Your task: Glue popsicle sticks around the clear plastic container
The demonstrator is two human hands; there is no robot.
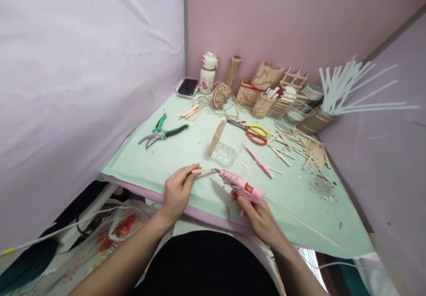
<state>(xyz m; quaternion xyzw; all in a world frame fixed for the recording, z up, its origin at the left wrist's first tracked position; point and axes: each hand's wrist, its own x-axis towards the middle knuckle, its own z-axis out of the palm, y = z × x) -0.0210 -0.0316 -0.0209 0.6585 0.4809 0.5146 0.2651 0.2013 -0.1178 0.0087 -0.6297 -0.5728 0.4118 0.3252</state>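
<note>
My left hand (pixel 178 191) pinches one end of a flat wooden craft stick (pixel 203 171), held level just above the pale green table mat (pixel 159 160). My right hand (pixel 258 215) grips a pink hot glue gun (pixel 240 186); its nozzle touches the free end of the stick. A thin white cord runs from the gun's back across the mat to the right. Behind the stick stands a clear plastic cup (pixel 226 149) with a fan of glued sticks (pixel 217 137) leaning on it.
Green-handled pliers (pixel 162 133) lie at left, red-and-yellow scissors (pixel 253 132) and a pink knife (pixel 260 163) at centre. Loose sticks (pixel 308 148) pile at right. A phone (pixel 187 86), bottle (pixel 208 73), twine ball (pixel 221 95), baskets and a jar of white strips (pixel 336 92) line the back wall.
</note>
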